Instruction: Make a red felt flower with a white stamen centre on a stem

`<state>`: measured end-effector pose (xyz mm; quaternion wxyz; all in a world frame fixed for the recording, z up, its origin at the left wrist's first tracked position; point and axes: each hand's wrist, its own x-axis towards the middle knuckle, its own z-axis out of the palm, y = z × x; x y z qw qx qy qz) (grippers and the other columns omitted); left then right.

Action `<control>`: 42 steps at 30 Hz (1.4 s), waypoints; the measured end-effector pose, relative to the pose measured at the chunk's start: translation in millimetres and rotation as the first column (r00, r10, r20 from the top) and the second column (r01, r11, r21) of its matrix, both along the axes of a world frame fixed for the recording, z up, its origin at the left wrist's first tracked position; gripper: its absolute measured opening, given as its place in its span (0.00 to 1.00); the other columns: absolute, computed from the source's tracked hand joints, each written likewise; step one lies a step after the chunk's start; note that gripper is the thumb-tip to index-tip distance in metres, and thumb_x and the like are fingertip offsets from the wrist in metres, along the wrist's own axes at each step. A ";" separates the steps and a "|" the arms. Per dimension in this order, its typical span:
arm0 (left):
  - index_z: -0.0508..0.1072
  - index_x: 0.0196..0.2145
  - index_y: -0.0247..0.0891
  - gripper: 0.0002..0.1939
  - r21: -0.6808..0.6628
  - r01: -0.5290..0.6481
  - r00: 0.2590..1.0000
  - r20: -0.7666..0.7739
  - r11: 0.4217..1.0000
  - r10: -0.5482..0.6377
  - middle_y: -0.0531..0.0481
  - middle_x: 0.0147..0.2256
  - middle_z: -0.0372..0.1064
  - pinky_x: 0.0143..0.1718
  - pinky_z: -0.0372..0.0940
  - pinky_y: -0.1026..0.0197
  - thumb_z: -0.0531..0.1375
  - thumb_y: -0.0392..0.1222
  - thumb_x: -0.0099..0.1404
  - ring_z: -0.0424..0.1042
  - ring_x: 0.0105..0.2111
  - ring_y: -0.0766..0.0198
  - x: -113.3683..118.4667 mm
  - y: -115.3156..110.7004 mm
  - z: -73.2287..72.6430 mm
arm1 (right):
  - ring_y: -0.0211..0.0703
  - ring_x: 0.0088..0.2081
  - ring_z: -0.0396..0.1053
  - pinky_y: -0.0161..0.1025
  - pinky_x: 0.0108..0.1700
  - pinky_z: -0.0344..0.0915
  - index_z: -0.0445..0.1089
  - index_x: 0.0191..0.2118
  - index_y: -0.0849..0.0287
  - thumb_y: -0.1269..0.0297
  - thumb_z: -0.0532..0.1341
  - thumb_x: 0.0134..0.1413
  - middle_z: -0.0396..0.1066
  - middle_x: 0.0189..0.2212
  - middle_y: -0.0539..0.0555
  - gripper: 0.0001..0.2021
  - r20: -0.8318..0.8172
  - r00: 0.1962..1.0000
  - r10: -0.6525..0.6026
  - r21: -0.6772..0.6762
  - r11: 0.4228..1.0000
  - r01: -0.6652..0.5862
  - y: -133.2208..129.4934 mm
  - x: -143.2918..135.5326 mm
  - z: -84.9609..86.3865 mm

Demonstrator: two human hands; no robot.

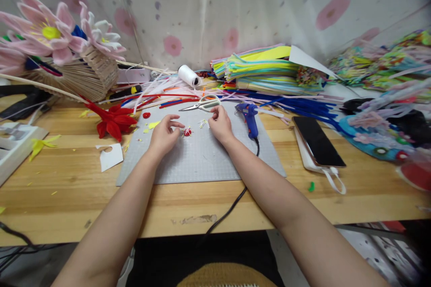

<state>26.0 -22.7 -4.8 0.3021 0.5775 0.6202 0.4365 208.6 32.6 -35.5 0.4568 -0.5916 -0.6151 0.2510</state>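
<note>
My left hand rests over the left part of a grey cutting mat, its fingers apart and holding nothing. Just right of its fingertips lies a small red piece with thin white strands on it. My right hand is closed, fingertips pressed together; what they hold, if anything, is hidden. Left of it lie small white and yellow bits. Beyond my right hand are scissors with pale handles. A blue glue gun lies to its right on the mat, its black cord running toward me.
A red fuzzy flower and a cut white card lie left of the mat. A phone sits at right on a white block with a cable. Pipe cleaner bundles and a white thread spool line the back.
</note>
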 end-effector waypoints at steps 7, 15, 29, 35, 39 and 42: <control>0.68 0.53 0.43 0.30 -0.009 0.106 0.945 -0.309 0.994 -0.103 0.52 0.38 0.77 0.31 0.60 0.64 0.55 0.29 0.52 0.66 0.23 0.67 -2.1 -9.1 8.1 | 0.40 0.33 0.62 0.40 0.43 0.61 0.57 0.33 0.55 0.75 0.51 0.37 0.62 0.30 0.50 0.13 -0.043 0.999 0.012 -0.002 1.000 -0.012 1.5 -0.1 -1.2; 0.69 0.53 0.44 0.33 -0.049 0.143 0.952 -0.267 0.988 -0.151 0.52 0.37 0.78 0.37 0.63 0.63 0.57 0.26 0.49 0.69 0.27 0.65 0.6 -6.7 1.2 | 0.40 0.34 0.63 0.40 0.43 0.61 0.57 0.33 0.55 0.76 0.51 0.37 0.61 0.30 0.50 0.13 -0.038 0.999 0.024 0.002 1.000 -0.024 2.0 -0.7 -2.1; 0.66 0.56 0.40 0.33 0.059 0.147 0.965 -0.228 0.987 -0.130 0.50 0.37 0.77 0.30 0.61 0.65 0.54 0.29 0.51 0.61 0.19 0.71 -2.6 -7.0 0.0 | 0.40 0.35 0.63 0.40 0.43 0.61 0.58 0.33 0.56 0.76 0.51 0.37 0.63 0.31 0.51 0.13 -0.060 0.998 0.003 -0.011 1.000 -0.004 0.5 -1.3 -2.8; 0.68 0.50 0.39 0.24 0.219 -0.169 0.971 -0.131 0.961 0.200 0.51 0.37 0.74 0.30 0.61 0.65 0.54 0.32 0.54 0.61 0.21 0.71 -13.3 4.5 -10.0 | 0.37 0.30 0.63 0.36 0.37 0.59 0.58 0.32 0.56 0.78 0.48 0.36 0.64 0.26 0.47 0.14 -0.255 0.966 -0.039 -0.084 0.996 0.018 3.9 1.8 -1.8; 0.69 0.45 0.38 0.20 0.356 -0.311 0.901 -0.184 0.881 0.392 0.47 0.42 0.70 0.42 0.62 0.59 0.58 0.31 0.52 0.68 0.32 0.65 -20.6 10.7 -11.4 | 0.35 0.23 0.59 0.33 0.29 0.56 0.59 0.31 0.56 0.76 0.48 0.37 0.63 0.22 0.45 0.12 -0.400 0.913 -0.079 -0.182 0.983 0.005 7.3 3.4 1.6; 0.69 0.44 0.39 0.19 0.408 -0.320 0.864 -0.245 0.855 0.440 0.48 0.39 0.70 0.54 0.54 0.51 0.61 0.33 0.53 0.68 0.41 0.59 -19.5 9.4 -8.5 | 0.35 0.23 0.60 0.32 0.27 0.56 0.57 0.31 0.56 0.75 0.49 0.37 0.62 0.20 0.44 0.11 -0.511 0.857 -0.065 -0.203 0.978 -0.046 8.0 1.9 4.9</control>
